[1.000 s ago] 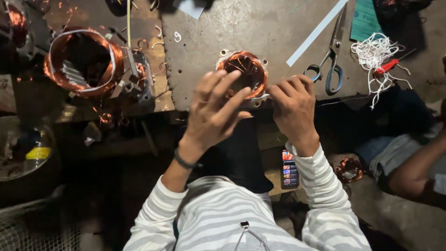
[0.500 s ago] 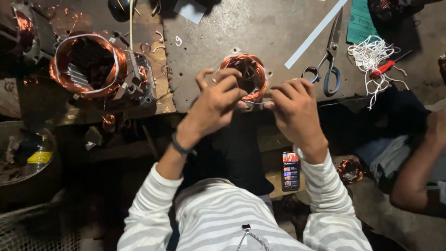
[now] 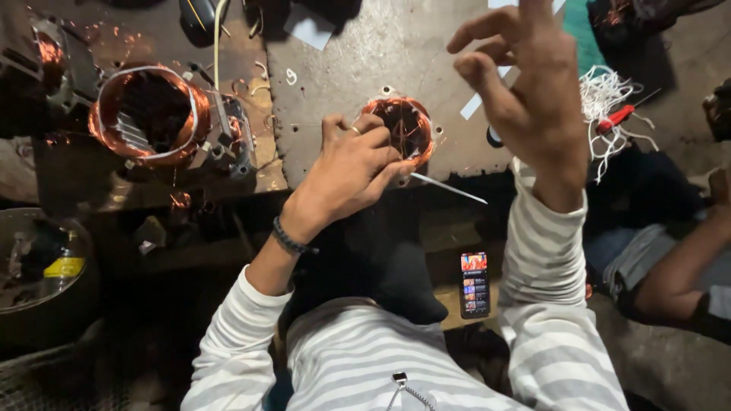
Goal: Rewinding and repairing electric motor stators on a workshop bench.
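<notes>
A small round coil of copper wire (image 3: 405, 128) sits on a grey metal plate (image 3: 358, 61), close to the plate's near edge. The left hand (image 3: 352, 164) rests on the coil's near side, with its fingers curled shut against the rim, pinching at the wire. A thin pale strip (image 3: 449, 188) pokes out from under this hand and points to the right, past the edge of the plate. The right hand (image 3: 525, 95) is lifted up high above the bench, away from the coil. It is open, with the fingers loosely bent, and it holds nothing that can be seen. This raised hand blocks part of the plate and of a white strip (image 3: 474, 105) lying behind it. To the right of it lies a messy bunch of white string (image 3: 605, 106), and a tool with a red handle (image 3: 620, 116) lies across the string. On the left stands a bigger copper coil (image 3: 145, 114) inside a metal frame, with bits of copper wire scattered about it. Far to the left, low down, is a dark round tub (image 3: 46, 266) with a yellow thing inside. Down between the person's striped sleeves lies a phone (image 3: 474, 284), a small upright rectangle with a bright screen of red and other colours. At the right edge another person's arm (image 3: 685, 266) shows.
</notes>
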